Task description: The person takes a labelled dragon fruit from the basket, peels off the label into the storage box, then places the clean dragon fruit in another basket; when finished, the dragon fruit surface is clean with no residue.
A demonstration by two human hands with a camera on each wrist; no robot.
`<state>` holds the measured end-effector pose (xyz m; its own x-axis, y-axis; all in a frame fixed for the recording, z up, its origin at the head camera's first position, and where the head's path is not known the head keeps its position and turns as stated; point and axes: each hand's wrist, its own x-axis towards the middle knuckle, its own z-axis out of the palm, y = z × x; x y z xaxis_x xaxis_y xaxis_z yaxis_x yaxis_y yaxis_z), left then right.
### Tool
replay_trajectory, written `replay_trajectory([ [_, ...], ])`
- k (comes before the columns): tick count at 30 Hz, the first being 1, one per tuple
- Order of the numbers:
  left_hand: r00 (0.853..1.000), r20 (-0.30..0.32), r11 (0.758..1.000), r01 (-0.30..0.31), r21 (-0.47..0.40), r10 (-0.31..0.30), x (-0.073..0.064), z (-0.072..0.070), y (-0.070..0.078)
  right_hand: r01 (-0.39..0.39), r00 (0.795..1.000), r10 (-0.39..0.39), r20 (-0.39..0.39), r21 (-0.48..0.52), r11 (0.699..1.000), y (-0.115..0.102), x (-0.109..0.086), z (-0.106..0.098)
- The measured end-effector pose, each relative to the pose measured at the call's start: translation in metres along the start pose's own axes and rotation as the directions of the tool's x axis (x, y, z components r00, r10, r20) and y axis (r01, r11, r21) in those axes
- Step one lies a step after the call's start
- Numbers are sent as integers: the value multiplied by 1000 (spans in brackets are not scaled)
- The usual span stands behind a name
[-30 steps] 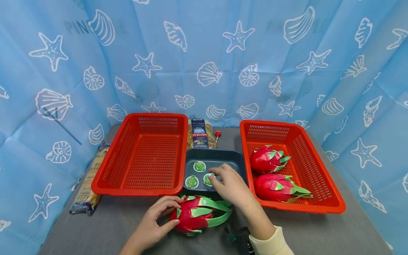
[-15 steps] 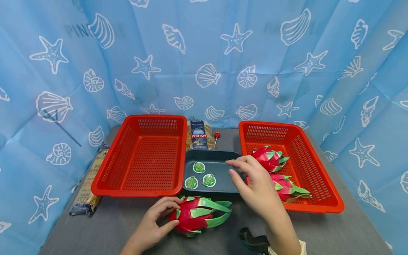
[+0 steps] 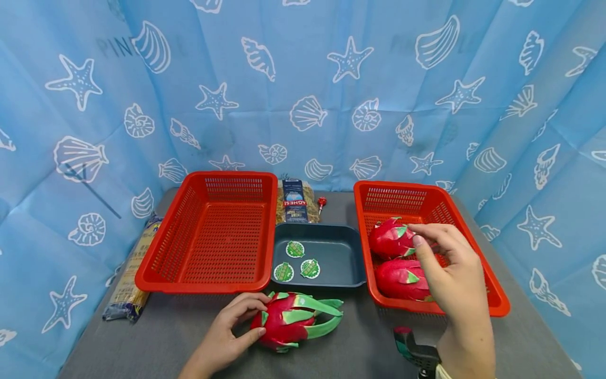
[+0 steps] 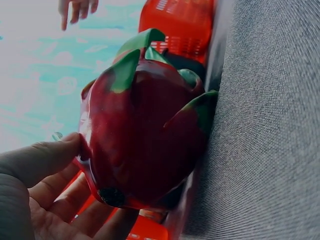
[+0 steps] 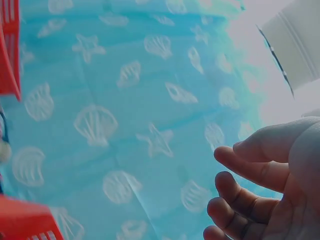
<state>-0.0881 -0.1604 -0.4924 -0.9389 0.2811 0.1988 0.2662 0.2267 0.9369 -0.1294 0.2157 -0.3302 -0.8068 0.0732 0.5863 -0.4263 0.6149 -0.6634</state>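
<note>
On the grey table, my left hand (image 3: 234, 329) holds the stem end of a red dragon fruit (image 3: 293, 318) with green leaf tips. In the left wrist view, thumb and fingers lie round the near end of that dragon fruit (image 4: 145, 135). My right hand (image 3: 454, 268) hovers over the right red basket (image 3: 487, 268), fingers loosely bent and holding nothing; the right wrist view shows the same bare hand (image 5: 265, 185). Two more dragon fruits lie in this basket, one behind (image 3: 390, 239) and one in front (image 3: 400, 279), the front one's leaves hidden by my hand.
Between the baskets stands a dark blue tray (image 3: 338, 263) with three round green stickers (image 3: 310, 268). The left red basket (image 3: 220, 242) is beside it. Behind are a pasta bag (image 3: 295, 202) and a red lollipop (image 3: 322, 201). Another long packet (image 3: 132, 273) lies far left.
My right hand has moved from over the tray's stickers rightward to above the right basket. My left hand and its dragon fruit have stayed in place.
</note>
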Motion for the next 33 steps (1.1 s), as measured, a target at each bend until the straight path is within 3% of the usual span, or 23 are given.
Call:
replay_trajectory([
  [8, 994, -24, 994, -104, 18, 105, 0, 1, -2, -119, 981, 116, -158, -10, 993, 20, 3, -34],
  [13, 992, -33, 993, -119, 25, 120, 0, 2, -1, -189, 955, 170, -242, -56, 980, 42, 1, -55],
  [16, 992, -33, 992, -120, 30, 121, 0, 2, 0, -273, 929, 229, -291, -119, 955, 58, -1, -68],
  [20, 994, -26, 994, -101, 42, 102, 0, 3, 0, -412, 882, 342, -325, -177, 894, 80, -5, -82],
  [24, 992, -13, 992, -122, 40, 123, 0, 4, -1, -528, 832, 460, -310, -185, 829, 105, -11, -93],
  [26, 989, -9, 988, -150, 41, 151, 0, 4, -1, -560, 815, 504, -287, -162, 812, 118, -14, -96],
  [28, 983, -5, 982, -183, 56, 183, 0, 3, -2, -567, 815, 528, -240, -142, 811, 133, -19, -100],
  [33, 971, 6, 967, -237, 94, 238, 0, 2, -4, -543, 838, 539, -87, -39, 839, 169, -35, -106],
])
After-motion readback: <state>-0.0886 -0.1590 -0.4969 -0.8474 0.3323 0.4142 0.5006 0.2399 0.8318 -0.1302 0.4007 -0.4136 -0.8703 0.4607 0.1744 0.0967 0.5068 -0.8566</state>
